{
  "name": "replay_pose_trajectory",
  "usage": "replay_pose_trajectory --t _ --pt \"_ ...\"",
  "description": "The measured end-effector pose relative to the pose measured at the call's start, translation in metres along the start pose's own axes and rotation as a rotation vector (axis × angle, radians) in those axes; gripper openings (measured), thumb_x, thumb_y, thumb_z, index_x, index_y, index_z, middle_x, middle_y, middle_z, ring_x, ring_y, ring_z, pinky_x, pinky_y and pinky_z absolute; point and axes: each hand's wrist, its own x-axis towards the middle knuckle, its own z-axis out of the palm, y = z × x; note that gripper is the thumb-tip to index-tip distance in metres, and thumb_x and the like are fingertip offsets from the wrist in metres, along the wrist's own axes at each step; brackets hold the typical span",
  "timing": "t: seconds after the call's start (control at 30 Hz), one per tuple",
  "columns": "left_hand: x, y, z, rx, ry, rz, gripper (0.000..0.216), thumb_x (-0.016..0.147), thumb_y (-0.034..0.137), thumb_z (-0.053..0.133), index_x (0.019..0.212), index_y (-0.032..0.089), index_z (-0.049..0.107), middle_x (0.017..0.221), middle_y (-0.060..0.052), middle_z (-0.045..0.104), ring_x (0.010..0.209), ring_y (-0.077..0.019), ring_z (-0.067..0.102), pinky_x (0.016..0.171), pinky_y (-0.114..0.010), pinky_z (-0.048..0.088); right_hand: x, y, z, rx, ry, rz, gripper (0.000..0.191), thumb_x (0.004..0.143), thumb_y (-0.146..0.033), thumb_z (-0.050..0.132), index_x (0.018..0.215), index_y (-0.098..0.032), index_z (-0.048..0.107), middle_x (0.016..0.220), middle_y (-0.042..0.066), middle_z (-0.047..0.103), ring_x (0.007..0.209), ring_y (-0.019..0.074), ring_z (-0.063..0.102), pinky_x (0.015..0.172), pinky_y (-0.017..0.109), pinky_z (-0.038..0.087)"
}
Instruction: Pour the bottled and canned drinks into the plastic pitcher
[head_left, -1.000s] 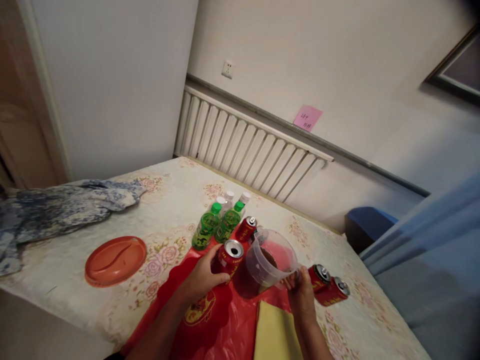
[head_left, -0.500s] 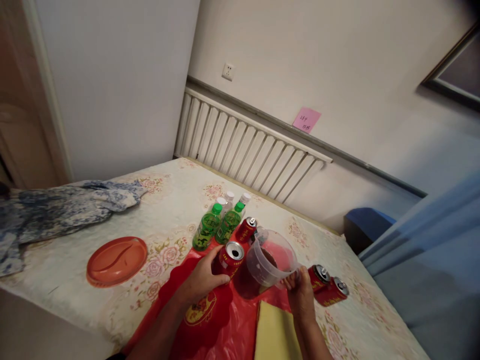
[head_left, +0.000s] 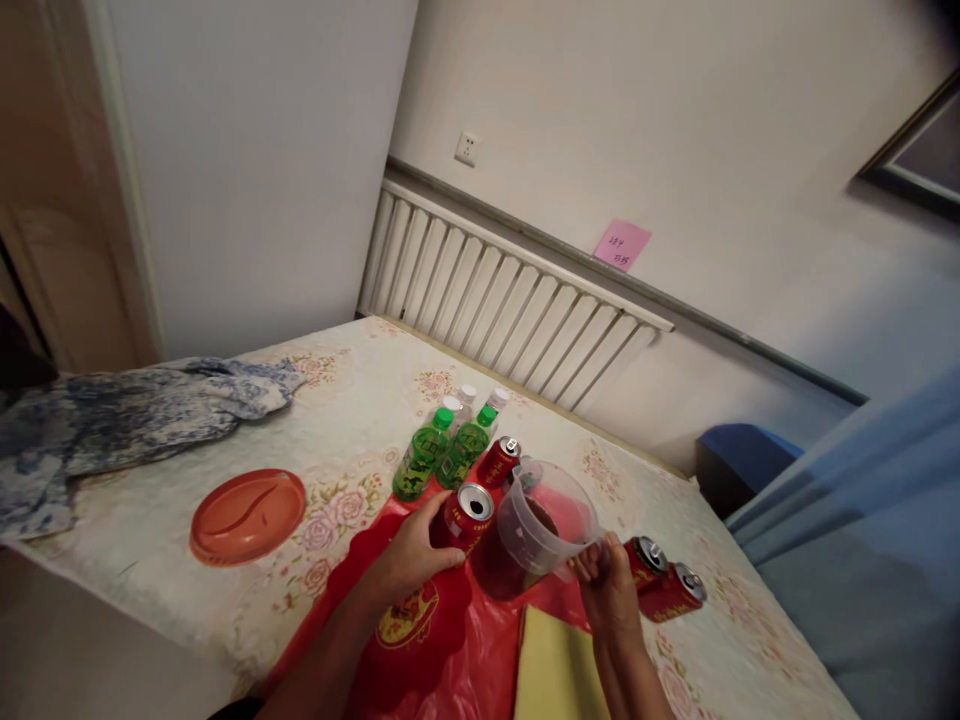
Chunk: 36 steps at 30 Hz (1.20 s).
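Note:
My left hand (head_left: 420,550) is wrapped round a red drink can (head_left: 469,515) whose top opening shows dark. Just right of it, a clear plastic measuring jug (head_left: 525,540) holds some dark liquid. The fingers of my right hand (head_left: 606,585) are closed on the jug's handle. Behind the held can stand another red can (head_left: 501,462) and two green bottles (head_left: 423,455). Two more red cans (head_left: 675,592) are to the right of my right hand. Under the jug and held can lies a red plastic sheet (head_left: 480,640) with a yellow print.
A yellow cloth or pad (head_left: 559,665) lies in front of the jug. An orange-red divided plate (head_left: 247,515) and a blue-patterned cloth (head_left: 150,420) are on the left. Bottles with white caps (head_left: 466,393) stand behind the green ones. A radiator (head_left: 495,285) lines the wall.
The whole scene has shifted slightly to the right in the view. Both hands keep their hold on the can and the jug, which stay in nearly the same places.

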Motion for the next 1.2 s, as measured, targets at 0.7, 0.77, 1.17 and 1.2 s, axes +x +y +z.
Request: replay_pose_trajectory --t 0.7,0.77,1.17,1.2 --pt "-0.001 0.0 -0.004 0.058 0.044 0.006 0.074 0.064 0.017 0.068 0.133 0.029 0.046 0.135 -0.002 0.062 0.125 -0.0241 0.056 0.105 -0.032 0.043 -0.002 -0.019 0.035 -0.08 0.077 -0.113 0.044 0.077 -0.043 0.067 0.057 -0.023 0.033 0.048 -0.011 0.027 0.043 0.0069 0.022 0.043 0.024 0.026" --pt "-0.001 0.001 -0.004 0.053 0.052 -0.002 0.074 0.064 0.017 0.068 0.133 0.028 0.047 0.135 -0.002 0.062 0.125 -0.0242 0.057 0.105 -0.032 0.043 -0.002 -0.027 0.037 -0.084 0.08 -0.123 0.044 0.077 -0.042 0.066 0.057 -0.024 0.031 0.048 -0.011 0.027 0.042 0.007 0.022 0.043 0.024 0.027" --pt "-0.004 0.011 -0.004 0.058 0.06 -0.031 0.072 0.064 0.017 0.066 0.132 0.031 0.049 0.137 -0.001 0.061 0.125 -0.0256 0.057 0.104 -0.034 0.044 -0.003 -0.077 0.033 -0.309 0.085 0.037 0.042 0.078 -0.047 0.063 0.056 -0.024 0.035 0.047 -0.009 0.03 0.041 0.0093 0.028 0.041 0.026 0.03" --pt "-0.005 0.011 -0.004 0.063 0.066 -0.031 0.072 0.063 0.018 0.067 0.132 0.032 0.049 0.136 -0.001 0.061 0.125 -0.0256 0.057 0.104 -0.034 0.044 -0.006 -0.08 0.033 -0.332 0.088 0.056 0.042 0.078 -0.048 0.063 0.057 -0.024 0.036 0.047 -0.009 0.031 0.041 0.0095 0.029 0.039 0.026 0.028"
